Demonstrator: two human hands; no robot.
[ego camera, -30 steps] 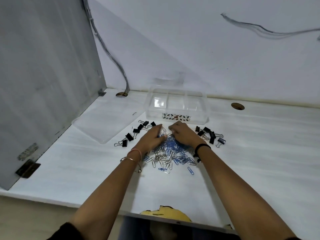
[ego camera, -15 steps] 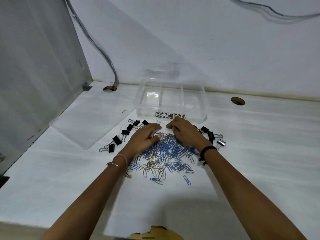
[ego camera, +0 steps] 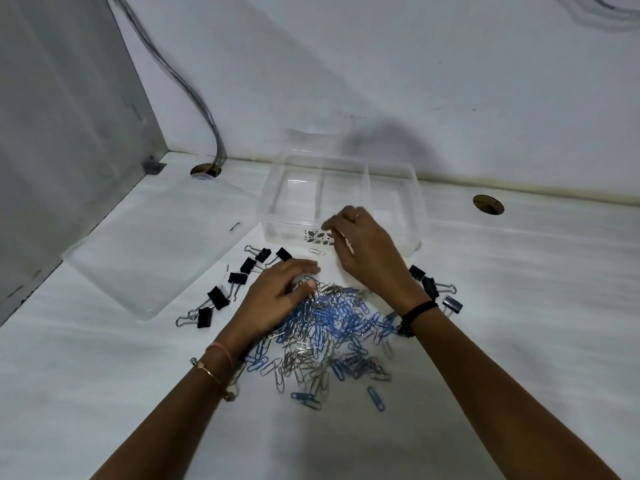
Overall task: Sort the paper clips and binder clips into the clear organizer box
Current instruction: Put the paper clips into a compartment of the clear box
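Hovering at the clear plastic three-compartment organizer box's (ego camera: pixel 408 216) front wall, my right hand (ego camera: pixel 367 247) pinched something I couldn't identify; my left hand (ego camera: pixel 277 296), fingers loosely spread, rested before the box on the blue-and-silver paper clip pile (ego camera: pixel 325 327).

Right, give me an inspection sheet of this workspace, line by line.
Surface: white desk, two round cable holes.
Job's things: clear box open, three compartments, nothing visible inside; mixed blue and silver paper clips piled in front; black binder clips scattered either side.
Clutter: clear lid lying left of the box.
Grips: left hand on the pile; right hand raised at the box's front wall, fingers pinched, contents unclear.
Cables: grey bundle down the wall into the left hole.
Surroundings: white wall, grey panel left.
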